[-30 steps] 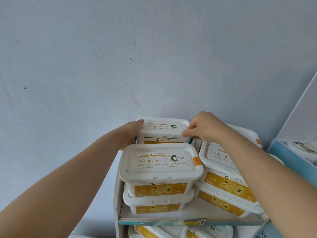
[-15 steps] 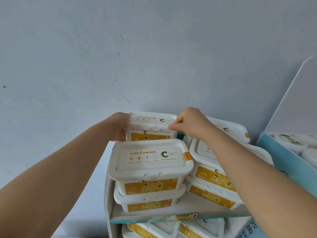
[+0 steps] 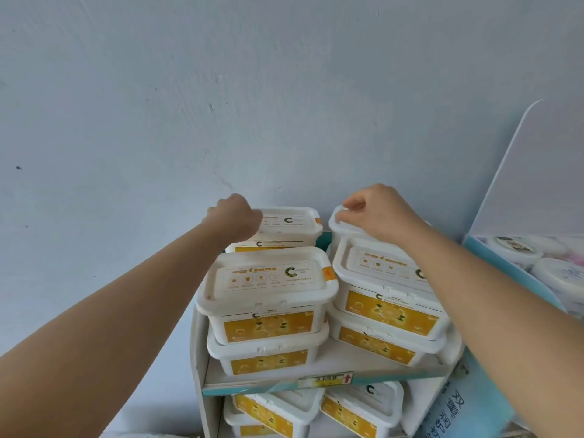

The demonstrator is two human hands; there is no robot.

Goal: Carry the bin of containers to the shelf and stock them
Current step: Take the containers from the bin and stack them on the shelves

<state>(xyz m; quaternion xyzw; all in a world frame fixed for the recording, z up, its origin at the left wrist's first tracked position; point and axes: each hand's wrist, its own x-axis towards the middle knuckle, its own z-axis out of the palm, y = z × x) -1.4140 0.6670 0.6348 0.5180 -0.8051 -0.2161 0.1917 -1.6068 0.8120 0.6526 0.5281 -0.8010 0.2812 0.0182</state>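
White rectangular containers with yellow labels fill the top tier of a white cardboard shelf (image 3: 221, 376). A stack of two stands front left (image 3: 268, 279) and another front right (image 3: 388, 273). My left hand (image 3: 235, 218) is curled over the left end of the back-left container (image 3: 289, 221); its fingertips are hidden. My right hand (image 3: 380, 213) pinches the rim of the back-right container (image 3: 335, 218), which is mostly hidden behind my hand and the right stack. The bin is out of view.
A pale wall rises right behind the shelf. More of the same containers lie on the lower tier (image 3: 278, 412). To the right stands a blue display box (image 3: 505, 273) holding round white tubs (image 3: 513, 251), with a white panel above it.
My right hand has let go of the back-left container and moved right onto the rim of the back-right one. My left hand stays at the back-left container's left end.
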